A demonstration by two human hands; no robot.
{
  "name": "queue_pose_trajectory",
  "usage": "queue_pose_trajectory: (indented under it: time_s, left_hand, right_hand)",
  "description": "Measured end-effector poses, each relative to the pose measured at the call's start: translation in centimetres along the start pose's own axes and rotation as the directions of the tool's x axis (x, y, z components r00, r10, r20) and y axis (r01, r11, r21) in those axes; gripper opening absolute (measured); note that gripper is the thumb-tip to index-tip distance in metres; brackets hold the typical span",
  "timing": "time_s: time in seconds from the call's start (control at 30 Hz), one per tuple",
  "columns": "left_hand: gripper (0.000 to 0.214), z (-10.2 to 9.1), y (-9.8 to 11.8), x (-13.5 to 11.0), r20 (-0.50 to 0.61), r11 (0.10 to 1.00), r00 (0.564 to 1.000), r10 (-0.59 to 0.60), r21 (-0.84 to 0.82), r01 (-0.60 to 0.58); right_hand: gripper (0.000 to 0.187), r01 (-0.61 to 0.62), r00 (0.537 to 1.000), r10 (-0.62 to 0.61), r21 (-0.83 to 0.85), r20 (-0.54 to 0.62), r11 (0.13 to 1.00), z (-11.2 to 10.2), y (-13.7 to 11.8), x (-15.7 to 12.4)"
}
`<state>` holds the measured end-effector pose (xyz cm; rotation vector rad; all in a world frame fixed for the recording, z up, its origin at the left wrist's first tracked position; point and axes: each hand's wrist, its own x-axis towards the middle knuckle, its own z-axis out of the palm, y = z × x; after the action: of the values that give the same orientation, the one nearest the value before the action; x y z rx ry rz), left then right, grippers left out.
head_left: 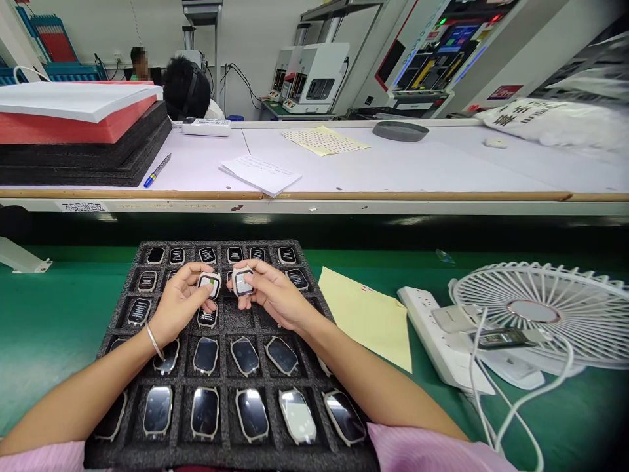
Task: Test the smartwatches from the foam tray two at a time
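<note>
A black foam tray [130, 429] lies on the green mat in front of me, its cells filled with several smartwatch bodies. My left hand [179, 305] is closed on one watch body [209, 285], held above the tray's middle rows. My right hand [272, 295] pinches a second watch body [242, 282] right beside the first. The two watch bodies are almost touching. A thin bangle sits on my left wrist.
A yellow sheet [371, 314] lies right of the tray, then a white power strip [439, 341] with cables and a white desk fan [545, 311]. A raised white bench [393, 164] carries papers, a blue pen [157, 171] and stacked foam sheets [78, 134]. Other people sit behind it.
</note>
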<state>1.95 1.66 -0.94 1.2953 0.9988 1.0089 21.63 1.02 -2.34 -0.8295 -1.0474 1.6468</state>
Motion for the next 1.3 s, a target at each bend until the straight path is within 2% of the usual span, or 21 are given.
queue_pose_trajectory:
  time_s: [0.6, 1.1, 1.17, 1.3]
  left_hand:
    - [0.035, 0.13, 0.02, -0.01, 0.017, 1.0, 1.0, 0.01, -0.017, -0.01]
    - [0.049, 0.03, -0.46, 0.06, 0.052, 0.997, 0.998, 0.021, -0.069, -0.018]
    - [0.047, 0.05, -0.26, 0.02, 0.044, 0.998, 0.999, 0.014, -0.055, -0.012]
    - [0.029, 0.01, 0.04, -0.01, -0.009, 1.0, 1.0, 0.016, 0.013, -0.016]
  right_hand:
    - [0.039, 0.051, 0.998, -0.051, -0.022, 0.03, 0.998, -0.13, 0.25, -0.03]
    - [0.046, 0.065, 0.997, -0.065, 0.005, 0.04, 0.998, -0.14, 0.26, 0.02]
    - [0.04, 0.045, 0.999, -0.045, 0.01, 0.027, 0.999, -0.05, 0.11, -0.05]
    - [0.032, 0.011, 1.0, -0.012, 0.028, 0.022, 1.0, -0.02, -0.04, -0.12]
